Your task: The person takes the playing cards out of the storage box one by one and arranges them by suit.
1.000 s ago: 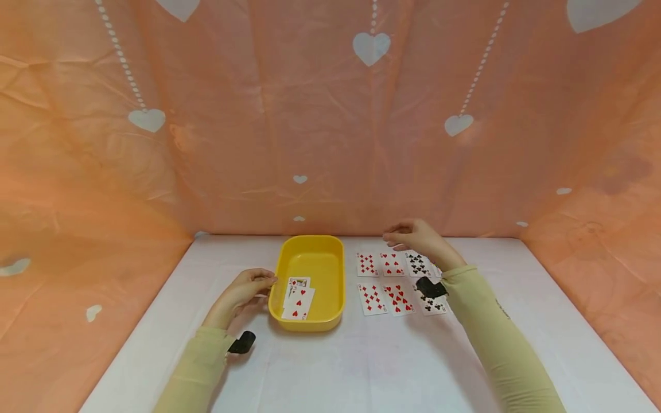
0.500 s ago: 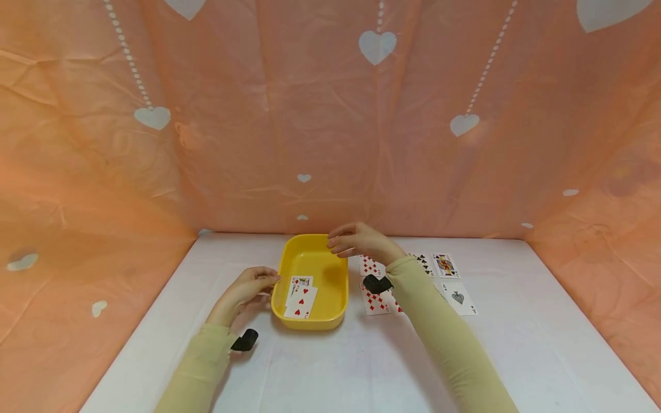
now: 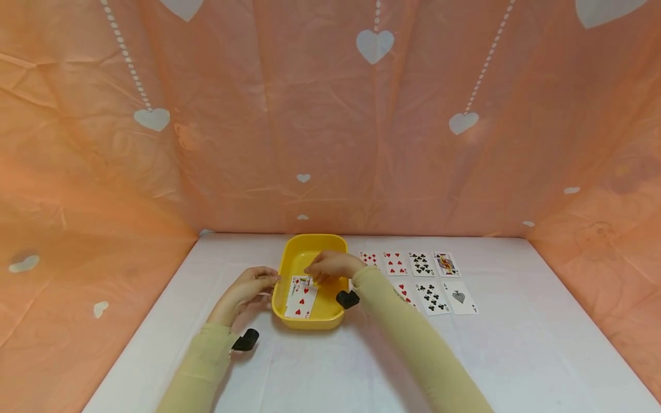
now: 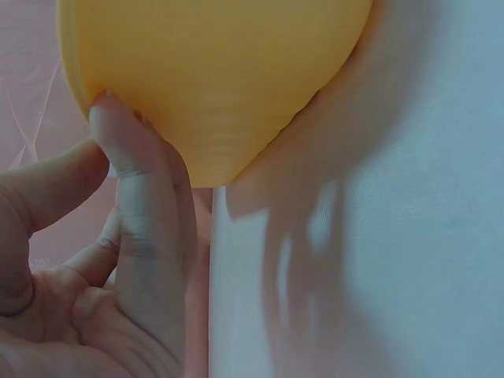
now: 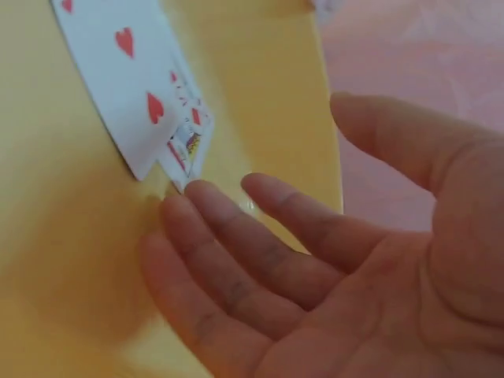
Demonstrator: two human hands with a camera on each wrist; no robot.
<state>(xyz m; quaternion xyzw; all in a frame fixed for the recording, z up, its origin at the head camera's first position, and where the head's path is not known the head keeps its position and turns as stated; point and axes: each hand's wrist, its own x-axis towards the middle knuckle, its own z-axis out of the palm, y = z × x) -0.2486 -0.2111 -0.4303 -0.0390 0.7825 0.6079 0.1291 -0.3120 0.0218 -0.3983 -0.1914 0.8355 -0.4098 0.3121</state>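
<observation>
Peach cloth printed with white hearts hangs behind and to both sides of a white desk.

On the left, the left hand rests against the near left wall of a yellow tray. The left wrist view shows its fingers pressed straight up the tray's outer curve, not curled round the rim. The grip is apart, touching rather than clamping, and it seems set there to steady the tray.

Inside the tray lie playing cards, face up and overlapping. A heart card sits on top, and a picture card peeks from under its far end.

The right hand hangs over the tray just beside those cards. In the right wrist view its fingers are spread and relaxed above the yellow floor, holding nothing, tips close to the cards' corner.

To the right of the tray, more cards lie face up in two rows on the desk, apart from one another. The sleeve hides part of the near row.
</observation>
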